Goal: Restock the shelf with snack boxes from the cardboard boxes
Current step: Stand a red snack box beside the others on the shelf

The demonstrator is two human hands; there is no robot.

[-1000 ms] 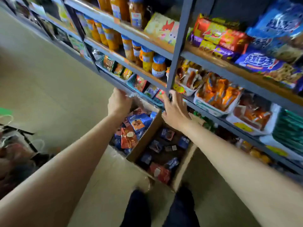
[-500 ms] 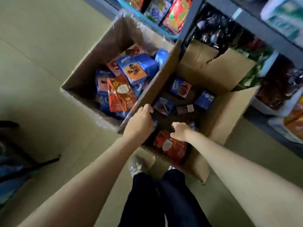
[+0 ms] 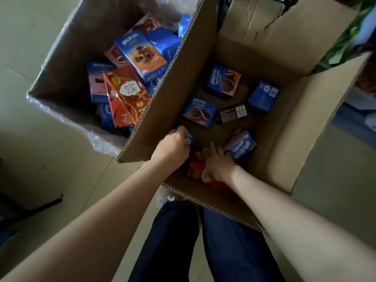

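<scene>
Both hands are reaching down into the right cardboard box [image 3: 284,127], which is standing open on the floor and touching the left cardboard box [image 3: 67,58] along one wall.

The left hand [image 3: 173,147] is sitting at the near-left corner of the right cardboard box, close to the shared wall. Its fingers are curling around a small blue snack box [image 3: 188,139], so the grip is narrow and is holding this box; only a corner of it is showing past the knuckles, on the far side of the hand.

The right hand [image 3: 218,166] is lying near the front wall of the same box, just beside the left hand. It is resting on a red snack packet [image 3: 196,169], and its fingers are touching the side of a tilted blue box [image 3: 241,146] which is lying just beyond them. I cannot tell if these fingers are gripping something or only pressing.

Further inside the right cardboard box, away from both hands, two blue biscuit boxes [image 3: 200,110] are lying flat, with a dark small box [image 3: 233,113] and another blue box [image 3: 263,95] near the far-right side.

The left cardboard box is holding many mixed snack boxes, among them an orange-red box [image 3: 126,96] leaning against the shared wall and a blue and orange box [image 3: 142,55] on top of the pile.
</scene>
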